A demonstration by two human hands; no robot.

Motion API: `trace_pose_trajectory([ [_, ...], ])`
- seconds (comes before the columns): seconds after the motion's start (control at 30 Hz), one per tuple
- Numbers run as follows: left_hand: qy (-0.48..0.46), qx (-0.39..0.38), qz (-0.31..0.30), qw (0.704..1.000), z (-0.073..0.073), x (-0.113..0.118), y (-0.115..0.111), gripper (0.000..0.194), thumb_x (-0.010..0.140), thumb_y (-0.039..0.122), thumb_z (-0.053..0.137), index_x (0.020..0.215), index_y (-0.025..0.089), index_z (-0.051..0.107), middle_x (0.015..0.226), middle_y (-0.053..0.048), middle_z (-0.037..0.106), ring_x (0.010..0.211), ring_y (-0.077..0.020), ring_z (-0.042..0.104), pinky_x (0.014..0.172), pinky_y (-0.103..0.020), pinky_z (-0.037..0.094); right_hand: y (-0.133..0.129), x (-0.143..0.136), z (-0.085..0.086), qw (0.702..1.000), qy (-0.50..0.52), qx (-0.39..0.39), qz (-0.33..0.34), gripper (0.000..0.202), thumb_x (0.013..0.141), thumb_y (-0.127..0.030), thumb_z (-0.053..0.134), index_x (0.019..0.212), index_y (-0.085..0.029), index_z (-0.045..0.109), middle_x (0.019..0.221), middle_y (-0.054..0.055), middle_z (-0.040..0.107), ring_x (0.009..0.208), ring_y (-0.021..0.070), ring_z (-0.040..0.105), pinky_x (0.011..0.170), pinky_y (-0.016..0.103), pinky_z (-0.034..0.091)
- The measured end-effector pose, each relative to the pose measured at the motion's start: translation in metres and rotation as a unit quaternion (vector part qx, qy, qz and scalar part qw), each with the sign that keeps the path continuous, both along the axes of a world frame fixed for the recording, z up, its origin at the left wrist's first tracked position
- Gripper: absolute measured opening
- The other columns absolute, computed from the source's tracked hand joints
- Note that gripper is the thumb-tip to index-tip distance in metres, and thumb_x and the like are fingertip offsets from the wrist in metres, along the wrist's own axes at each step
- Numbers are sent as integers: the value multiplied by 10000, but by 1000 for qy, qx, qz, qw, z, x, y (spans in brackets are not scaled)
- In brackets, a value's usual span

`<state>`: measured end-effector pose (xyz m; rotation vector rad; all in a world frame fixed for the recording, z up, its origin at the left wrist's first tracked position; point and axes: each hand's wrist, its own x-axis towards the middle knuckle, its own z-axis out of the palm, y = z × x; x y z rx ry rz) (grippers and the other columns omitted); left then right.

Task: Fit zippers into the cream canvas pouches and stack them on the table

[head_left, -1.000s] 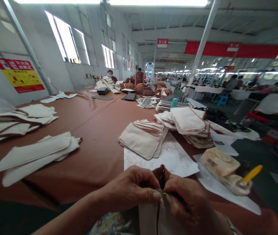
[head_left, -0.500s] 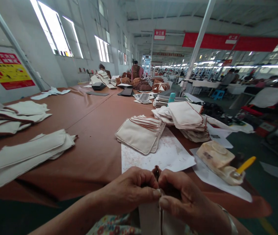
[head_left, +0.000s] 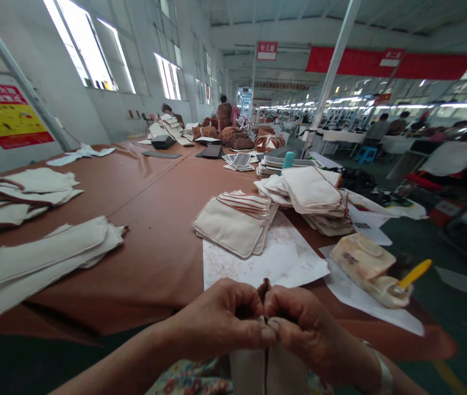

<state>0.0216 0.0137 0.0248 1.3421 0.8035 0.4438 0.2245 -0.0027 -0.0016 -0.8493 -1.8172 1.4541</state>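
Observation:
Close to my body, below the table's front edge, both hands pinch a cream fabric piece [head_left: 251, 373] along its dark brown edge seam. My left hand [head_left: 227, 315] is closed on the left side of the seam, thumb pressed along it. From the other side my right hand [head_left: 303, 321] grips the matching edge, and the two thumb tips nearly touch. A brown edge tip pokes up between the index fingers. Beyond the hands, a fanned stack of cream panels with brown edging [head_left: 233, 224] lies partly on a stained white sheet [head_left: 299, 260].
On the right, a cut-open plastic container [head_left: 363, 258] holds a yellow-handled tool [head_left: 416, 273]. Cream piece stacks [head_left: 313, 192] stand behind it. More cream pieces [head_left: 52, 252] lie at the left of the brown-covered table [head_left: 155, 219]. People [head_left: 225, 114] are farther back.
My thumbs have drawn closer together over the seam, bringing the two edges together. My view has shifted slightly; the stacks on the table stay as they were.

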Motion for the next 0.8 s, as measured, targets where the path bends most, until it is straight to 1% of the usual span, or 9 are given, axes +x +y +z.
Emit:
trace_pose_trajectory([
  [0.1, 24, 7, 22, 999, -1, 3, -2, 189, 745, 283, 690, 723, 114, 607, 622, 38, 463, 578, -87, 325, 512, -227, 231, 1, 0, -7, 1000, 11, -2, -14, 175, 899, -258, 552, 754, -173, 504, 748, -9, 518, 685, 131, 410, 614, 240, 345],
  [0.2, 22, -3, 32, 999, -3, 5, -4, 119, 743, 221, 642, 716, 107, 620, 636, 26, 495, 574, -87, 349, 507, -225, 242, 2, 2, -10, 999, 48, -13, 4, 177, 913, -262, 518, 760, -176, 498, 741, -12, 510, 679, 129, 408, 620, 240, 352],
  [0.27, 38, 1, 33, 999, -5, 5, -6, 100, 749, 207, 612, 720, 112, 617, 616, 32, 482, 551, -86, 346, 488, -227, 238, 2, 4, -7, 999, 34, 4, 19, 187, 930, -256, 494, 759, -180, 490, 756, -5, 531, 695, 133, 440, 642, 241, 372],
  [0.37, 68, 28, 22, 997, -7, 5, -8, 97, 765, 195, 574, 730, 116, 618, 593, 46, 443, 535, -85, 327, 465, -227, 224, -1, 9, 0, 993, -65, 96, 16, 172, 967, -222, 443, 818, -184, 520, 817, 13, 586, 750, 144, 510, 687, 243, 396],
  [0.5, 77, 61, -5, 995, -1, 6, -8, 106, 804, 185, 536, 743, 124, 598, 653, 43, 467, 582, -87, 357, 493, -211, 262, -3, 13, -1, 946, -193, 259, 24, 155, 944, -131, 397, 962, -177, 544, 875, 59, 626, 773, 180, 568, 678, 279, 403],
  [0.57, 92, 102, -13, 990, 3, 6, -6, 132, 837, 185, 515, 748, 128, 594, 659, 45, 448, 612, -94, 369, 520, -208, 282, -2, 13, -7, 914, -212, 346, 13, 172, 902, -83, 385, 956, -168, 524, 845, 79, 620, 736, 199, 564, 639, 299, 392],
  [0.63, 112, 141, -22, 984, 7, 6, -6, 163, 866, 187, 496, 747, 133, 593, 659, 47, 428, 628, -98, 374, 537, -207, 289, -1, 11, -11, 901, -203, 383, -5, 188, 886, -54, 366, 939, -172, 502, 830, 85, 612, 732, 206, 562, 642, 307, 398],
  [0.7, 127, 168, -36, 977, 9, 5, -6, 188, 892, 192, 479, 748, 140, 589, 675, 45, 440, 635, -97, 385, 550, -204, 297, -2, 10, -12, 925, -175, 338, -11, 182, 905, -63, 361, 945, -180, 496, 845, 75, 613, 755, 195, 575, 669, 294, 420],
  [0.8, 144, 206, -48, 967, 9, 2, -9, 232, 934, 223, 450, 753, 151, 575, 704, 42, 464, 647, -97, 401, 570, -198, 314, -6, 10, -8, 968, -145, 202, -21, 151, 960, -151, 373, 933, -192, 515, 855, 49, 606, 783, 174, 578, 697, 268, 438],
])
